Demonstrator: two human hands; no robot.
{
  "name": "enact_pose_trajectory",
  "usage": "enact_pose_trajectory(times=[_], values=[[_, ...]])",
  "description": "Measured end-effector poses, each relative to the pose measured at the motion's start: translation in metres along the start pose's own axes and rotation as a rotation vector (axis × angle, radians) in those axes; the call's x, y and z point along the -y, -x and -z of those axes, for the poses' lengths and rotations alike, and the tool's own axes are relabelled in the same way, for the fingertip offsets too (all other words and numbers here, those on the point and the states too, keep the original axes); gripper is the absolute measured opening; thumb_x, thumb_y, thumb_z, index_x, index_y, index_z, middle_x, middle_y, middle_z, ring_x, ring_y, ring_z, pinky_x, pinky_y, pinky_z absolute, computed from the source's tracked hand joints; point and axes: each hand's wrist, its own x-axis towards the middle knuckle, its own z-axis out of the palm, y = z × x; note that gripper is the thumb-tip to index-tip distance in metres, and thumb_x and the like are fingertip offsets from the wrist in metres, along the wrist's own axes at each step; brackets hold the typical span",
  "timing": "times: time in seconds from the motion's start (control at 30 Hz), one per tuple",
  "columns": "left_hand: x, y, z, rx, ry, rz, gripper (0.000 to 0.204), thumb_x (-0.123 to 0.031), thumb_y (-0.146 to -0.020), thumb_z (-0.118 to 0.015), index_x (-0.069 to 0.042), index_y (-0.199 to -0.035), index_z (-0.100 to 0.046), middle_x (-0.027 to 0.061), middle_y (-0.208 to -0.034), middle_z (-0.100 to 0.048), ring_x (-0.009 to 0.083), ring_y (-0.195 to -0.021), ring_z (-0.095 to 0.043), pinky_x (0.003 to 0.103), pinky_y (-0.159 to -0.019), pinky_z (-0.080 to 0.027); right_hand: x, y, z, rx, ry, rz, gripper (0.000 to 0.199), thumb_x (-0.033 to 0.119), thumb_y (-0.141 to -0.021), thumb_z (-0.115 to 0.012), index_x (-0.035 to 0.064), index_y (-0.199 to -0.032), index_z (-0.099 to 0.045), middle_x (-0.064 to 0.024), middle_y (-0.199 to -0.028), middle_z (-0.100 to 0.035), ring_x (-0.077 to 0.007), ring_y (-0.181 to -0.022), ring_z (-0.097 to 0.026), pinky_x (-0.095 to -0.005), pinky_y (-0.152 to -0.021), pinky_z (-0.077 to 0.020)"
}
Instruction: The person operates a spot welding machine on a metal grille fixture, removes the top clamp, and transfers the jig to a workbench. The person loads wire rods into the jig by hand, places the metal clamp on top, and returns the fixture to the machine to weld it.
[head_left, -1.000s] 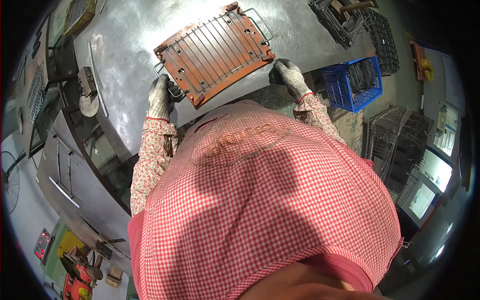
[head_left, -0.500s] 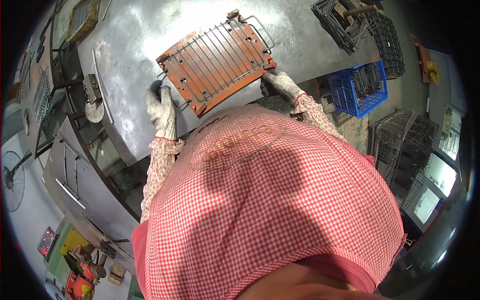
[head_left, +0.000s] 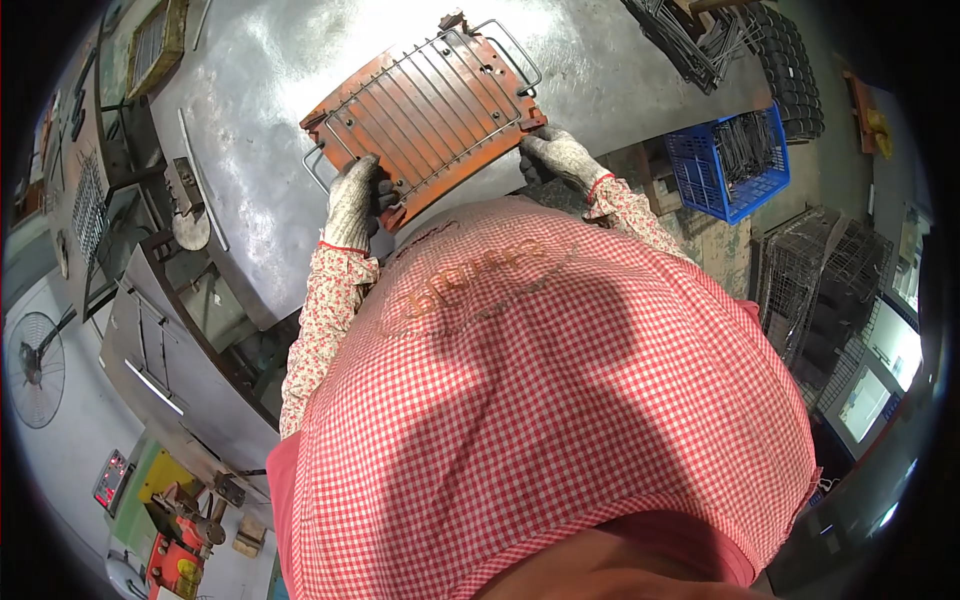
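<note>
You should hold the orange rectangular plate point(head_left: 424, 114), likely stiff and heavy, by both ends; whether your gloved fingers point(head_left: 383, 194) clamp it, I cannot tell.

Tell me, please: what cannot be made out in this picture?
Head: underside of the red-brown board, hidden by its top.
Head: left wire handle's near end, hidden by left grip.
Head: upper-right rods, cut off by top edge.
Head: count of rods in blue crate; too thin, overlapping.
</note>
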Motion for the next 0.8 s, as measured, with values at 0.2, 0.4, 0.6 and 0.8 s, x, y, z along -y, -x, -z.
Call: enact_pose_trajectory(times=[0.2, 0.4, 0.6, 0.8], values=[[0.005, -0.013, 0.006, 0.006, 0.177, -0.009, 0.018, -0.016, -0.093, -0.053, -0.010, -0.079, -0.044, 0.0012, -0.059, -0.039, 0.0150, -0.046, -0.036, 0.033, -0.045, -0.032, -0.006, -0.004, 0.000, 0.019, -0.002, -0.015, 0.044, 0.036, -0.092, -0.056, -0.0006, -0.115, -0.062, -0.0147, -0.096, -0.068, -0.0250, -0.089, -0.065, -0.0370, -0.081, -0.0486], [-0.004, -0.009, 0.019, -0.071, 0.292, 0.058, 0.015, -0.016, -0.094, -0.054, -0.009, -0.082, -0.048, -0.0006, -0.061, -0.039, 0.0123, -0.047, -0.035, 0.030, -0.041, -0.030, 0.043, 0.031, -0.005, 0.024, 0.330, 0.099, 0.040, 0.036, -0.095, -0.052, 0.0006, -0.113, -0.060, -0.0167, -0.100, -0.067, -0.0302, -0.094, -0.065, -0.0417, -0.083, -0.0497], [-0.026, 0.032, -0.007, 0.068, 0.205, -0.250, 0.026, -0.015, -0.090, -0.064, -0.002, -0.109, -0.053, 0.0005, -0.072, -0.048, 0.0086, -0.052, -0.042, 0.022, -0.041, -0.032, 0.155, 0.089, -0.057, 0.074, 0.511, 0.444, 0.061, 0.048, -0.092, -0.052, 0.0042, -0.134, -0.047, -0.0231, -0.121, -0.061, -0.0336, -0.113, -0.060, -0.0428, -0.098, -0.0468], [-0.051, 0.050, -0.011, 0.100, -0.268, -0.508, 0.045, -0.031, -0.083, -0.071, -0.002, -0.116, -0.059, 0.0083, -0.095, -0.063, 0.0178, -0.073, -0.063, 0.031, -0.062, -0.052, 0.179, 0.092, -0.066, -0.444, 0.830, 1.241, 0.038, 0.033, -0.095, -0.054, 0.0044, -0.120, -0.058, -0.0167, -0.096, -0.062, -0.0192, -0.073, -0.065, -0.0339, -0.058, -0.0571]])
